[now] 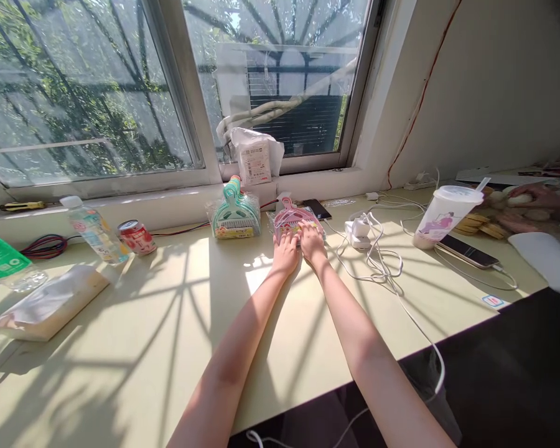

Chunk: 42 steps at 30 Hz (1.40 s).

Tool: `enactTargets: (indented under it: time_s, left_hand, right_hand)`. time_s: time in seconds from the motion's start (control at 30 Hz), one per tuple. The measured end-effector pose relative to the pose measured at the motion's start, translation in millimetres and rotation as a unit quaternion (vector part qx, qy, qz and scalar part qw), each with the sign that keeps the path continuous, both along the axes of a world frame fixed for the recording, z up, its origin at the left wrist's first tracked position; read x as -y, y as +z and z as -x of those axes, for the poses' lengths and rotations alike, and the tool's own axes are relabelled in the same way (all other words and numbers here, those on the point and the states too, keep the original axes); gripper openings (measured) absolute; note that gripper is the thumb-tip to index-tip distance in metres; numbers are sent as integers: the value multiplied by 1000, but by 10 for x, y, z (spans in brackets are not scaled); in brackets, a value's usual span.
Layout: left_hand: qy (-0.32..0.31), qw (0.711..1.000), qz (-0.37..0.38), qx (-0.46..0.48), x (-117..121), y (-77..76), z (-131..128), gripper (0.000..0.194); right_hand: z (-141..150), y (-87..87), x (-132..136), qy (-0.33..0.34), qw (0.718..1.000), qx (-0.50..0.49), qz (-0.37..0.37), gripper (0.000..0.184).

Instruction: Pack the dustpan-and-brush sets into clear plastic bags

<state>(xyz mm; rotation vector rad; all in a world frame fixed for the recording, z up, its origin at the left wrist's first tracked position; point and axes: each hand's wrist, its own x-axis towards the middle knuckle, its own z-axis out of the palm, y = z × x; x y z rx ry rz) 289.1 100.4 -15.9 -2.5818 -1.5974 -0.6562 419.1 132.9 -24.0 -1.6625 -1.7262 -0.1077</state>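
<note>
A pink dustpan-and-brush set in clear plastic wrapping lies on the table below the window. On its near left part rests my left hand, fingers stretched forward over the wrapping. Beside it my right hand lies on the near right part, its fingers spread and flat. The two hands almost meet in the middle and cover much of the set's near edge. Just to the left stands a green dustpan-and-brush set, also wrapped, with a yellow label; neither hand touches it.
A white wrapped package leans on the sill. Left are a red can, a bottle, a green-labelled bottle and a tissue pack. Right are a charger with tangled cable, a lidded cup and a phone.
</note>
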Motion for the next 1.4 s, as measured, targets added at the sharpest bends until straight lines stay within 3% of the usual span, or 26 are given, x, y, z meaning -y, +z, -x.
enactTargets:
  time_s: [0.13, 0.27, 0.47, 0.63, 0.7, 0.8, 1.07, 1.23, 1.4]
  left_hand:
    - [2, 1000, -9, 0, -6, -1, 8, 61]
    - [12, 1000, -9, -4, -8, -7, 10, 63]
    - [29, 1000, -7, 1, 17, -20, 2, 63]
    - [-35, 997, -62, -4, 13, 31, -10, 55]
    - [-66, 996, -53, -10, -13, 46, -17, 54]
    - [-60, 998, -22, -18, -56, 38, -28, 55]
    - [-36, 999, -11, 0, -14, 19, -27, 58]
    - [-34, 999, -18, -3, -2, 4, -24, 53]
    - [-38, 999, -28, 2, -46, -13, -21, 52]
  right_hand:
    - [-1, 66, 69, -39, 998, -6, -46, 44]
    - [-7, 92, 101, -78, 996, -32, -30, 42]
    - [26, 88, 65, -26, 999, -32, 14, 34]
    - [5, 70, 48, -29, 998, -55, 14, 33]
    - [-4, 73, 48, -33, 997, -68, 15, 34]
    - [4, 87, 62, -39, 996, -75, 14, 37]
    - [1, 131, 136, -184, 975, -120, -23, 53]
    - [-21, 126, 122, -151, 979, -134, -27, 46]
    - [-29, 102, 139, -141, 978, -125, -92, 46]
